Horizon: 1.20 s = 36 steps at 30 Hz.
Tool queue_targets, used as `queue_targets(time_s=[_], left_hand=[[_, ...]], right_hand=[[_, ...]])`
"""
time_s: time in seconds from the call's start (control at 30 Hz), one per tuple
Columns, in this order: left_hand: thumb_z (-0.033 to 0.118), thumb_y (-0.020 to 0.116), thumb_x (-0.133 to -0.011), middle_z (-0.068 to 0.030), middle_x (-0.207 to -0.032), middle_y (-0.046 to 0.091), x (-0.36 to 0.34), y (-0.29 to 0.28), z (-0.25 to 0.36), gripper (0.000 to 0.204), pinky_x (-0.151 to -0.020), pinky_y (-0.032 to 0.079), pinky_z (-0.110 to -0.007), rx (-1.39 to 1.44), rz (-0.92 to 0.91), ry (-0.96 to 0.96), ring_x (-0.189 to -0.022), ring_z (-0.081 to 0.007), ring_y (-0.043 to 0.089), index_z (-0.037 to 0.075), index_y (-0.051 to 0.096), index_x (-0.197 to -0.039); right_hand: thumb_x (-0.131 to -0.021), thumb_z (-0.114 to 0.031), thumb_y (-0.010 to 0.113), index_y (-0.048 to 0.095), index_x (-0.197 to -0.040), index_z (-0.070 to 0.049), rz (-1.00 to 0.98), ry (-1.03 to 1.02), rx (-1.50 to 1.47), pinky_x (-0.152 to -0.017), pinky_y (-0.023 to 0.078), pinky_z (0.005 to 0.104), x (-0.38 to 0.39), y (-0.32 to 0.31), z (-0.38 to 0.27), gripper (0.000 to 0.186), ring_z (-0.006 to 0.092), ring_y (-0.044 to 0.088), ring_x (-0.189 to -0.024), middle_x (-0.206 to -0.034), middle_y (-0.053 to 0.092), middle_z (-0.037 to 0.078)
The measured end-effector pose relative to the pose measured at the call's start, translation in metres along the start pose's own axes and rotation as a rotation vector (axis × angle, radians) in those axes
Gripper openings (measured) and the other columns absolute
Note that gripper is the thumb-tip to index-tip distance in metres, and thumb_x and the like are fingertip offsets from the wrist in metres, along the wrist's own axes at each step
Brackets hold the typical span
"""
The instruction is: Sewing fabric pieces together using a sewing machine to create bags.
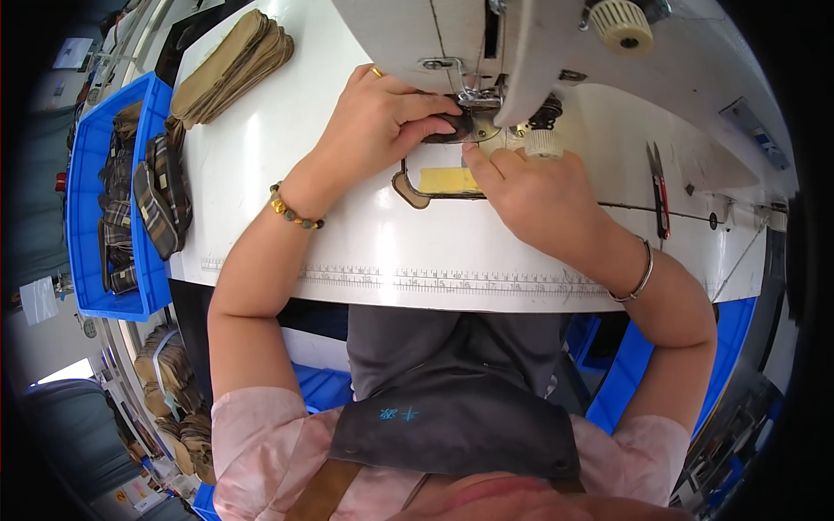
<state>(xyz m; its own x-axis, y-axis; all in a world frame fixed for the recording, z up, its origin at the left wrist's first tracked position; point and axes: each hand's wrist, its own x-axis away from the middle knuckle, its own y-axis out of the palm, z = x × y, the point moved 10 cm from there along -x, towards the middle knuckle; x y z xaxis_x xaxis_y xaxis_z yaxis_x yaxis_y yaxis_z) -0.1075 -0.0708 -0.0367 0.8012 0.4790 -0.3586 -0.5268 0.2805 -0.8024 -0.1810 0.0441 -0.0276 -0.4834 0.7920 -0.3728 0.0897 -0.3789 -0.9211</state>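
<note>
My left hand (378, 122) is closed on a small dark fabric piece (445, 130), thumb below and fingers above, pressing it beside the presser foot (473, 97) of the sewing machine (556, 52). My right hand (543, 195) is just right of the needle area. Its index fingertip reaches the metal needle plate (483, 130), and the other fingers curl in by a white ribbed knob (544, 143). Whatever those curled fingers may hold is hidden. Between my hands lies a yellow rectangle (447, 181), next to a brown-edged tan corner (411, 191) in the tabletop.
Stacked tan fabric pieces (233, 69) lie at the far left of the white table (365, 247). A blue bin (82, 200) holds plaid pieces, with more plaid pieces (162, 195) at its edge. Red-handled scissors (660, 195) lie right. A printed ruler (417, 280) runs along the front.
</note>
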Motion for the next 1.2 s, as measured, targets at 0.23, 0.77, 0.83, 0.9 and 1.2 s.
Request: queue_targets(time_s=[0.23, 0.77, 0.83, 0.9, 1.2], left_hand=[[0.019, 0.079, -0.081, -0.0038, -0.096, 0.078, -0.004, -0.004, 0.002, 0.015, -0.086, 0.047, -0.037, 0.103, 0.011, 0.013, -0.089, -0.0247, 0.069, 0.011, 0.080, -0.095], [0.026, 0.080, -0.079, -0.0009, -0.095, 0.077, -0.005, -0.003, 0.008, 0.020, -0.087, 0.047, -0.037, -0.061, -0.013, 0.033, -0.092, -0.0246, 0.066, 0.013, 0.081, -0.094], [0.027, 0.080, -0.079, -0.0012, -0.096, 0.077, -0.006, -0.003, 0.005, 0.020, -0.087, 0.047, -0.037, -0.053, -0.009, 0.033, -0.091, -0.0249, 0.066, 0.013, 0.081, -0.093], [0.029, 0.080, -0.079, -0.0005, -0.092, 0.077, -0.008, -0.007, 0.005, 0.022, -0.085, 0.047, -0.036, -0.092, 0.033, 0.063, -0.090, -0.0243, 0.067, 0.014, 0.082, -0.094], [0.040, 0.080, -0.079, 0.0015, -0.082, 0.076, -0.008, -0.008, 0.000, 0.025, -0.098, 0.036, -0.044, -0.267, 0.040, -0.003, -0.088, -0.0194, 0.067, 0.022, 0.083, -0.095]], right_hand=[[-0.078, -0.012, 0.067, 0.065, -0.081, -0.005, 0.082, 0.044, -0.116, -0.048, 0.048, 0.0341, -0.004, -0.009, 0.004, 0.008, 0.0196, 0.064, -0.055, -0.062, 0.061, 0.005], [-0.086, -0.012, 0.065, 0.075, -0.088, -0.009, 0.046, 0.172, -0.197, -0.047, 0.047, 0.0382, -0.003, 0.010, 0.020, 0.011, 0.0262, 0.064, -0.052, -0.057, 0.060, 0.009], [-0.085, -0.012, 0.066, 0.075, -0.088, -0.009, 0.031, 0.169, -0.177, -0.047, 0.047, 0.0383, -0.005, 0.011, 0.020, 0.011, 0.0262, 0.064, -0.052, -0.057, 0.061, 0.009], [-0.084, -0.012, 0.066, 0.076, -0.088, -0.009, 0.016, 0.165, -0.156, -0.047, 0.047, 0.0384, -0.006, 0.015, 0.021, 0.011, 0.0262, 0.064, -0.052, -0.057, 0.061, 0.009], [-0.084, -0.010, 0.065, 0.074, -0.083, -0.007, 0.076, 0.134, -0.160, -0.048, 0.049, 0.0386, -0.006, 0.010, 0.018, 0.009, 0.0261, 0.066, -0.054, -0.058, 0.062, 0.009]])
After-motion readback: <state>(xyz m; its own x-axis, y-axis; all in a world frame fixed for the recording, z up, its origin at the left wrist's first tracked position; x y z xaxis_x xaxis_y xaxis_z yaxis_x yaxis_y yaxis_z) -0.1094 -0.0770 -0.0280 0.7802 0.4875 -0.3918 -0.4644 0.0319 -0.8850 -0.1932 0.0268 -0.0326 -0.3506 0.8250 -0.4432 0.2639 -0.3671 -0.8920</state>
